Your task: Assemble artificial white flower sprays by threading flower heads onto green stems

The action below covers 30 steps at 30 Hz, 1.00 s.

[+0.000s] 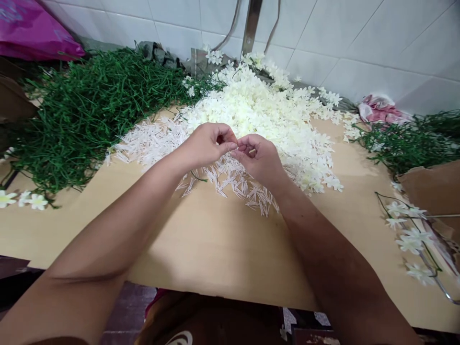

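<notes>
My left hand (210, 143) and my right hand (259, 157) meet fingertip to fingertip above the middle of the board. Thumb and forefinger are pinched on each hand, and whatever sits between them is too small and covered to name. Below the left wrist shows a short piece of green plastic stem (199, 178); I cannot tell whether the hand holds it. Under and in front of both hands lie many thin white plastic sticks (223, 179). Just beyond is a big heap of cream-white artificial flower heads (251, 103).
A pile of green plastic stems (104, 96) spreads at the left, and a smaller green pile (413, 141) lies at the right beside a cardboard box (434, 191). Assembled flower sprays (409, 239) rest at the right edge. Behind stands a tiled wall (334, 43); a pink bag (36, 31) is far left.
</notes>
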Each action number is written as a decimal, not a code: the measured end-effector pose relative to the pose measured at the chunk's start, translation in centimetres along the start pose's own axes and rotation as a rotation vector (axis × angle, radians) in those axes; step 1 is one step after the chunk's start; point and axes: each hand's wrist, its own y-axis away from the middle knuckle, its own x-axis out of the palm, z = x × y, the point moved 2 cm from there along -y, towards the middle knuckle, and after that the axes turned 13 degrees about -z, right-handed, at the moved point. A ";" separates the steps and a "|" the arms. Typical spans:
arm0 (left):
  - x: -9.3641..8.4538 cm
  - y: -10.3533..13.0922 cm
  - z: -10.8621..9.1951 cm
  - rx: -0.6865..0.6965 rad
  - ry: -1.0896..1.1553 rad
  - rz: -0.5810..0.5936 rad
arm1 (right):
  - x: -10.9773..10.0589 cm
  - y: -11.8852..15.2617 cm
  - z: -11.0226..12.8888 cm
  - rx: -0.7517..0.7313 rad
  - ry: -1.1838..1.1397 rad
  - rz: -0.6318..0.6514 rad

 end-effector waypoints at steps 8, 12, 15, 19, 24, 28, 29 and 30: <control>-3.0 -1.1 1.7 0.021 -0.367 -0.093 | -0.7 -0.4 0.0 -0.014 0.031 -0.095; -3.0 -1.2 3.7 0.090 -0.623 0.027 | -0.5 -0.5 -0.4 0.093 -0.111 -0.055; -2.1 -1.0 4.1 0.174 -0.678 0.049 | -0.4 -0.5 -0.3 0.130 -0.145 -0.053; -1.8 -1.3 4.5 0.186 -0.625 -0.013 | -0.7 -0.5 -0.1 0.153 -0.137 -0.100; -3.0 -1.8 3.8 -0.028 -0.191 -0.201 | -0.9 -0.7 -0.5 0.260 -0.305 -0.105; -2.7 -1.4 2.6 -0.280 0.320 -0.163 | -0.5 -0.5 -1.0 0.449 -0.493 -0.073; -2.5 -1.2 2.3 -0.340 0.424 -0.124 | -0.4 -0.5 -1.0 0.492 -0.526 -0.072; -2.2 -0.9 2.1 -0.389 0.510 -0.083 | -0.3 -0.4 -1.0 0.526 -0.556 -0.072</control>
